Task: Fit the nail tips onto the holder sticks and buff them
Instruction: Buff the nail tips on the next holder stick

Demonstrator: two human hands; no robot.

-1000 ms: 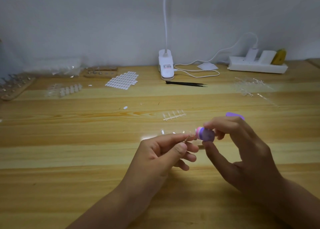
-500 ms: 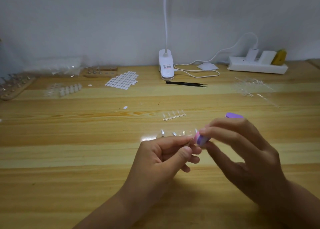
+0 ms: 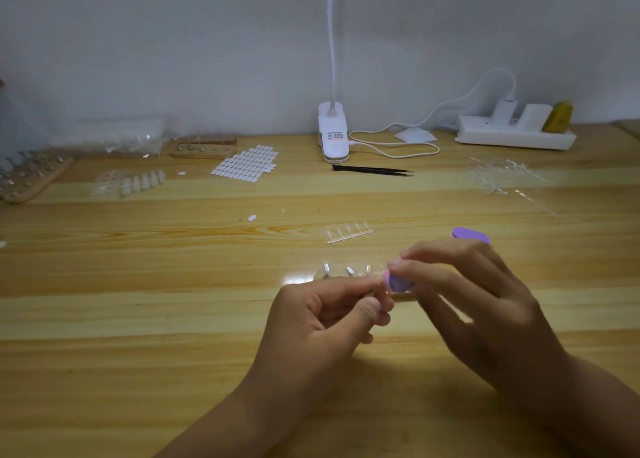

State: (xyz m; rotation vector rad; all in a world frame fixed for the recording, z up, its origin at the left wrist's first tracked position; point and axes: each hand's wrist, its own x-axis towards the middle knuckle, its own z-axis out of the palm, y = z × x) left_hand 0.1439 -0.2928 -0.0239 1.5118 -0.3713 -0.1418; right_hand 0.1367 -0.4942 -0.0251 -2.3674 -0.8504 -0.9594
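Two hands up over the bench [image 3: 138,319], forearms coming in from the bottom edge. Left hand [image 3: 325,319] is half-curled, knuckles up, thumb and index fingers [image 3: 367,310] pinched together on a small clear piece [image 3: 383,293]; too small to tell if it is a nail tip or a stick. Right hand [image 3: 485,315] is tilted with its palm toward the left hand, index and thumb curled round one purple-and-pink buffer block [image 3: 397,282], other fingers spread loose. The block's end touches the left fingertips at the pinched piece. One purple end [image 3: 471,234] shows past the right knuckles; cannot tell if it is the same buffer. Just behind the left fingers lies a clear row of tips [image 3: 346,272], about three visible, blurred. Farther behind lies one strip of five nail tips [image 3: 349,233]. Well beyond the fingers: one pair of black tweezers [image 3: 372,170], one white clip lamp [image 3: 333,135], one white power strip [image 3: 512,135] and one sheet of white adhesive tabs [image 3: 246,163]. Far left of the fingers are two wooden holder racks [image 3: 202,147] and a cluster of clear tips [image 3: 142,182]. Far right is a loose pile of clear sprues [image 3: 502,177].
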